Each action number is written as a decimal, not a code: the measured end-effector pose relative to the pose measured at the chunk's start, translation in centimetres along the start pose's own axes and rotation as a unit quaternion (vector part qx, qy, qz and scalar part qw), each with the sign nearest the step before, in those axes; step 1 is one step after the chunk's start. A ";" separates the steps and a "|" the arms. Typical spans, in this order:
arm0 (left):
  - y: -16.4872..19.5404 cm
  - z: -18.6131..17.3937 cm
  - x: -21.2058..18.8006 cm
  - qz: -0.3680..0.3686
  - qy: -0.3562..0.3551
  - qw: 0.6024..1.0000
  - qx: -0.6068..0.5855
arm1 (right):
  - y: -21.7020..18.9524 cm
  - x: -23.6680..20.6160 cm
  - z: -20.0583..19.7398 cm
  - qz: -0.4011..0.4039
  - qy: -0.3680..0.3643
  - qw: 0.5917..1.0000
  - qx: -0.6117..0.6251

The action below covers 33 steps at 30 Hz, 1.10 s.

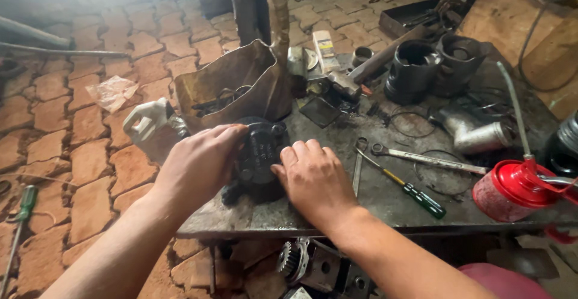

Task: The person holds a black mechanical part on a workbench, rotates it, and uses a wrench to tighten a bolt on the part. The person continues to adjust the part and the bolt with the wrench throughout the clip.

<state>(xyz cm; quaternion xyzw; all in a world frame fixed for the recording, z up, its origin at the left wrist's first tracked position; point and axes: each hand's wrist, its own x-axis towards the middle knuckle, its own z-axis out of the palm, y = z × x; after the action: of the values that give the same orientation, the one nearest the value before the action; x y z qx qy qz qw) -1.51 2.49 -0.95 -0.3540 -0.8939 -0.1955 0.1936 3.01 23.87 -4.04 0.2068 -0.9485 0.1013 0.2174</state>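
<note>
Both hands grip black pump body [260, 154]: left hand [195, 166] at 9 o'clock, right hand [314, 181] at 3. Greasy worktop [385, 196] edge near; part could slip off.

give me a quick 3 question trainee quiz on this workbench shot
1. True or false: both hands rest on the dark metal part.
2. Which lies nearer the right hand: A) green-handled screwdriver B) red oil can?
3. Fill in: the two black cylinders stand at the bench's ____ edge.

Key: 1 true, left hand too. 2 A. 3 far.
</note>
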 end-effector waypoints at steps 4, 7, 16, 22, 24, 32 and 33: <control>0.3 -0.2 0.1 -0.066 -0.006 0.997 -0.029 | 0.0 0.0 -0.3 0.011 -0.037 0.999 -0.002; 0.5 -0.1 0.5 -0.166 -0.038 0.985 -0.027 | 0.1 -0.2 -0.6 -0.011 -0.034 0.999 0.001; 0.4 0.8 0.4 -0.116 -0.050 0.992 0.028 | 0.9 -0.5 -0.1 -0.005 -0.027 0.998 0.048; 0.9 0.5 0.4 -0.047 -0.008 0.999 0.017 | 0.8 -0.5 0.1 0.012 -0.016 0.999 0.046; 1.2 0.4 0.3 -0.063 -0.010 0.998 0.007 | 0.8 -0.5 0.1 0.026 -0.018 0.999 0.040; 1.0 0.1 0.8 -0.173 -0.044 0.984 -0.014 | 1.0 -0.8 0.0 -0.032 -0.004 0.999 0.025; 0.9 0.0 0.7 -0.161 -0.047 0.986 -0.006 | 1.1 -0.9 0.1 -0.038 0.003 0.999 0.026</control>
<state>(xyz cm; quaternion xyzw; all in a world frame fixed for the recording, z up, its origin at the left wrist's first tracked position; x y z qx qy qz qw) -1.36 3.53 -0.45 -0.2158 -0.9460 -0.2128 0.1149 3.25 25.10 -4.59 0.2480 -0.9365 0.1177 0.2183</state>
